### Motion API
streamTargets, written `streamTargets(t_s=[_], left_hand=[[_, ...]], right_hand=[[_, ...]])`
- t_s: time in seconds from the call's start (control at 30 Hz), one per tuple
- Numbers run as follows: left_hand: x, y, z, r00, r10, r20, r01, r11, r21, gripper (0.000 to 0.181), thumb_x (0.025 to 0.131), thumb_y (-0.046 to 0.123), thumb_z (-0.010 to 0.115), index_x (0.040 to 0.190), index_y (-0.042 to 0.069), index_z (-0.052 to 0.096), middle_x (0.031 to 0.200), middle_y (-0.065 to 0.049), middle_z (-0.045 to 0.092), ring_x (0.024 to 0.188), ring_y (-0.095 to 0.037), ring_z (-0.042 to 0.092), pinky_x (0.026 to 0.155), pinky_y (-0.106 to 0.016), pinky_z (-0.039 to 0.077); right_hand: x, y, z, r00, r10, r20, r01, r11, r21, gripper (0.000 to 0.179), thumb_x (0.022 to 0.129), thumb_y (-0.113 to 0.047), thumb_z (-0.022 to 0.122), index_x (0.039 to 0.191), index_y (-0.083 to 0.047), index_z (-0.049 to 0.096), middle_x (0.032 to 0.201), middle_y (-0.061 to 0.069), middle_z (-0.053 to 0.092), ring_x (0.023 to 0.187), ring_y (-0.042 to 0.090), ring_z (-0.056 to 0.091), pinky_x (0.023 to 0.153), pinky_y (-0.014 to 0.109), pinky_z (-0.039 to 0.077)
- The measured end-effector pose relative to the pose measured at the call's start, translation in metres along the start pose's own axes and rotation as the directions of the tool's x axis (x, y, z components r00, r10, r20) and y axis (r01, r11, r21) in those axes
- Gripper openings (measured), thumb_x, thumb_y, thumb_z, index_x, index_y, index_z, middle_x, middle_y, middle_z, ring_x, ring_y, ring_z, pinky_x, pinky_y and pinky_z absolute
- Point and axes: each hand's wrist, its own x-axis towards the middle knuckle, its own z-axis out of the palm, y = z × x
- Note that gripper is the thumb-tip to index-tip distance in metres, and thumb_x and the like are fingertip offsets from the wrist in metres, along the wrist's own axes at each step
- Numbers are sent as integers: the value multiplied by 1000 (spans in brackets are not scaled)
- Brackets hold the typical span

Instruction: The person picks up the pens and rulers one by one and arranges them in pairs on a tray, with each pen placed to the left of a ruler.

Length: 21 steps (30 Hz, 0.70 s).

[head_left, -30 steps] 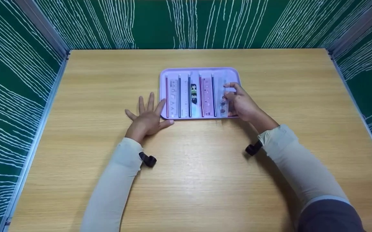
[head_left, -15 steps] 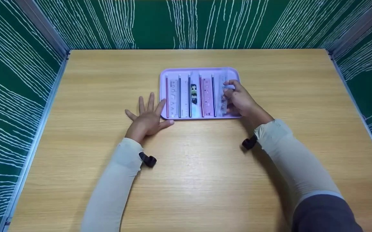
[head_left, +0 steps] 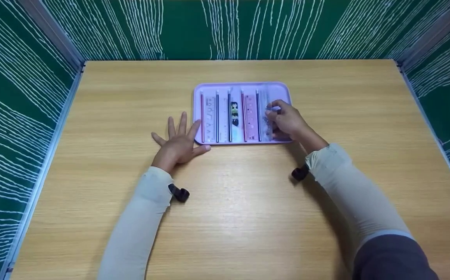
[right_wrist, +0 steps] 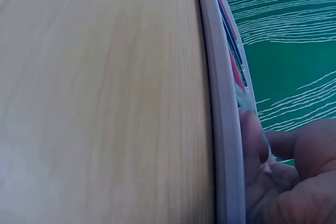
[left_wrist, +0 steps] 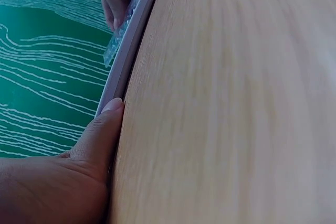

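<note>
A lilac tray (head_left: pixel 281 91) lies on the table with pencils and rulers in a row. My right hand (head_left: pixel 292 121) is over its right side, thumb and fingers pinching a clear ruler (head_left: pixel 264 112) beside the rightmost dark pencil (head_left: pixel 259 124). In the left wrist view this clear ruler (left_wrist: pixel 122 38) stands tilted above the tray rim. My left hand (head_left: pixel 177 147) lies spread at the tray's near left corner, its thumb touching the rim. Left of the held ruler are a pink ruler (head_left: pixel 252 116), a red pencil (head_left: pixel 244 124) and a ruler with cartoon figures (head_left: pixel 234 113).
Further left in the tray lie two dark pencils, a stencil ruler (head_left: pixel 210 116) and a red pencil (head_left: pixel 202 120). A wooden table (head_left: pixel 225 202) surrounds the tray. Green panels with white lines (head_left: pixel 186 31) stand behind and at both sides.
My right hand has moved left with the clear ruler, bringing it closer to the rightmost dark pencil. The left hand has stayed in place.
</note>
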Motion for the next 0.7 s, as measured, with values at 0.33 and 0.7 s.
streamTargets(t_s=[0.33,0.7], left_hand=[[-1,0,0,1000,-1,3,1,1000,-1,97,88,84,43,160,49,-12,163,3,-41,148,-38,-40,96,-89,-19],[-2,1,-1,1000,1,3,-1,1000,0,96,89,83,43,160,48,-11,164,2,-40,147,-39,-40,97,-90,-18]], right_hand=[[-2,-2,2,996,-75,-55,60,969,-239,32,107,-29,52,134,-12,54,106,12,59,83,22,63,61,30,57],[-5,-2,4,985,-133,-108,99,957,-273,43,107,-37,50,127,-1,59,88,13,63,57,14,66,53,33,60]])
